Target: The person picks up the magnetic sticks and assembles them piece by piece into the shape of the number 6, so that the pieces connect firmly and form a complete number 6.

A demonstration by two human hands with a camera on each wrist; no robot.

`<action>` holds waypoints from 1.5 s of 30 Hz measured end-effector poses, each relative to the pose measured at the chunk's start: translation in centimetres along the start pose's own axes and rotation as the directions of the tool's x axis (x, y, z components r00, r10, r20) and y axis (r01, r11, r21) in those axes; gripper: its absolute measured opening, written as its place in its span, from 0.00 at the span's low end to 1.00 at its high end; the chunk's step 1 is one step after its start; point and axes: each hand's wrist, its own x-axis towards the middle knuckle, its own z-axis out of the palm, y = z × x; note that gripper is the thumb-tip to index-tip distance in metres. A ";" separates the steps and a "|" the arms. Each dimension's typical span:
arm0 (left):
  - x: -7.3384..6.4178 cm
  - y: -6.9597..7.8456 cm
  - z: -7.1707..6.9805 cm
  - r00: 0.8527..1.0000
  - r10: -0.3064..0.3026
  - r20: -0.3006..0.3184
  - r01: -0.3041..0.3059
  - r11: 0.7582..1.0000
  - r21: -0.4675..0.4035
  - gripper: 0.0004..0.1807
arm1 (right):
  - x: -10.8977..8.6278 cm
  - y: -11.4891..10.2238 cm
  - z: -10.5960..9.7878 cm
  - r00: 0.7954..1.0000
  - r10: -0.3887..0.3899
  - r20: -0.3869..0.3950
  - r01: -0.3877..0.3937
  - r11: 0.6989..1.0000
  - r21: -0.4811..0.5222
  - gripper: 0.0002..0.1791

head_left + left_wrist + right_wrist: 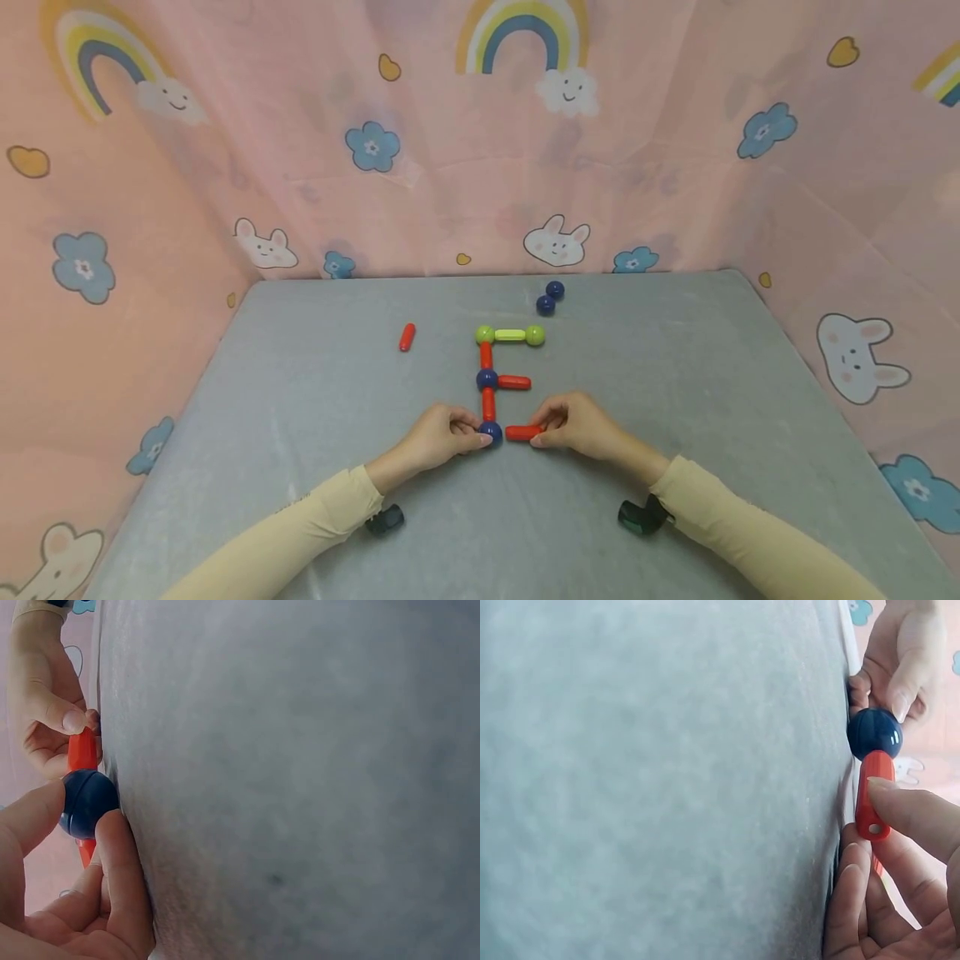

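My left hand (441,435) pinches a dark blue ball (491,432) between thumb and fingers, at the near end of a ball-and-rod figure on the table. In my right hand (583,427) is a red magnetic rod (521,433), pinched by its right part and pointing left at that ball. The head view shows a small gap between rod and ball. From the held ball a red rod (489,405) runs up to another blue ball (487,380), which has a red rod (514,382) on its right. Farther up, a red rod (486,356) reaches a green ball (485,335).
A light green rod (510,335) joins that green ball to a second green ball (535,335). Behind them lie two loose blue balls (545,305). One loose red rod (407,337) lies left of the figure on the grey table (315,358). Patterned pink cloth (465,167) surrounds the table.
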 end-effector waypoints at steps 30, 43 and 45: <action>0.0 -0.2 0.1 1.000 -0.003 0.000 0.003 1.000 -0.007 0.17 | 0.1 0.0 0.5 0.999 -0.034 -0.018 0.034 0.999 -0.033 0.11; 0.0 0.0 0.1 1.000 0.005 0.005 -0.005 1.000 -0.008 0.17 | 0.1 0.1 0.5 0.999 -0.030 -0.021 0.030 0.999 -0.024 0.12; 0.0 0.0 0.0 1.000 0.004 0.005 -0.004 1.000 -0.006 0.17 | 0.1 0.0 0.5 0.999 -0.034 -0.019 0.033 0.999 -0.025 0.12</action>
